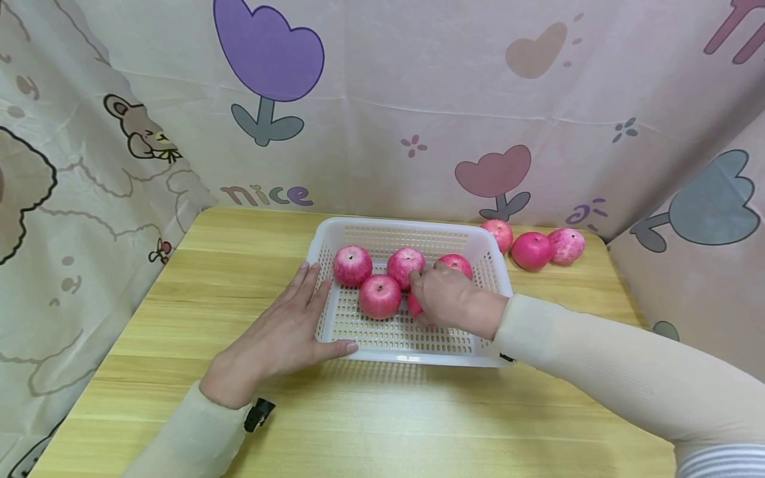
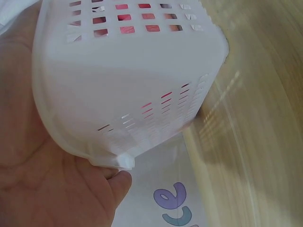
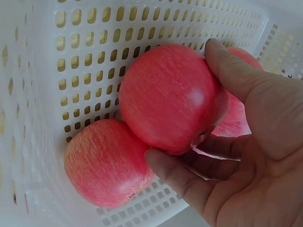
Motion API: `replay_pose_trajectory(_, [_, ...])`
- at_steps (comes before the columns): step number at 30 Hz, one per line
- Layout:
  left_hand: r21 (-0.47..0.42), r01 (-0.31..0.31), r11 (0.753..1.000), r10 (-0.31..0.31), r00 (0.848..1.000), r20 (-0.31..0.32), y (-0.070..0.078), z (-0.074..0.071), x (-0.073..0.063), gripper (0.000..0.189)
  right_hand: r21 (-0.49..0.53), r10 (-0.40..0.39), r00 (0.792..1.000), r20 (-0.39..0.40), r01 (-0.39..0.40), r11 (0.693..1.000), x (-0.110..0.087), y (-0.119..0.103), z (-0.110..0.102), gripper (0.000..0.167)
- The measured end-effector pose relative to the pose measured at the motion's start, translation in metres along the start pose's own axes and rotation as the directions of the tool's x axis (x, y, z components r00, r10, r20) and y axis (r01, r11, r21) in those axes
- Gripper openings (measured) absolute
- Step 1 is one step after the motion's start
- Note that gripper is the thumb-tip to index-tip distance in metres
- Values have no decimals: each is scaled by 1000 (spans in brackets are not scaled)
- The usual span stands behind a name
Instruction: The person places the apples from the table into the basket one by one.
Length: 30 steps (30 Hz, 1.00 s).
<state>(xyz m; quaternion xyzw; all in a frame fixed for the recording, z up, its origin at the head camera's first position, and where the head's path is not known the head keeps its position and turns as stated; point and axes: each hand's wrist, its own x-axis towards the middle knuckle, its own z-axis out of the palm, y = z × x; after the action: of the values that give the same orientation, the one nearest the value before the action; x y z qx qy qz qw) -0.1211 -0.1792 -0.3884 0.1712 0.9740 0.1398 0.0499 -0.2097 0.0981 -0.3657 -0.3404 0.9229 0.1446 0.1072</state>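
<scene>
A white perforated plastic basket point(image 1: 412, 359) sits on the table with several red apples in it. Inside it, my right hand point(image 1: 448, 299) grips an apple point(image 3: 170, 99), thumb on one side and fingers on the other. Against the held one lies another apple point(image 3: 109, 163), with one more partly hidden behind the thumb. Toward the basket's left are a striped apple point(image 1: 352, 265) and a second apple point(image 1: 380, 297). My left hand point(image 1: 287, 332) rests at the front left corner, fingers stretched along the left rim, thumb on the front rim.
Outside the basket, at the back right of the wooden table point(image 1: 370, 425), are a pale red apple point(image 1: 497, 235), a deep pink apple point(image 1: 532, 251) and a mottled apple point(image 1: 566, 246). A printed curtain point(image 1: 370, 159) hangs directly behind the table and along both sides.
</scene>
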Motion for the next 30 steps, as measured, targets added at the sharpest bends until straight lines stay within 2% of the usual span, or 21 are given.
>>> replay_pose_trajectory(22, [-11,3,1000,-3,1000,7,0,0,-1,135,-10,35,999,13,-35,999,-6,2,-6,86])
replay_pose_trajectory(25, [-14,10,1000,-9,1000,14,-1,0,-1,134,49,53,999,-5,-53,997,-11,6,-11,82])
replay_pose_trajectory(30, [-18,12,1000,-12,1000,16,0,0,-1,133,147,100,990,-95,-85,985,-23,18,-23,55])
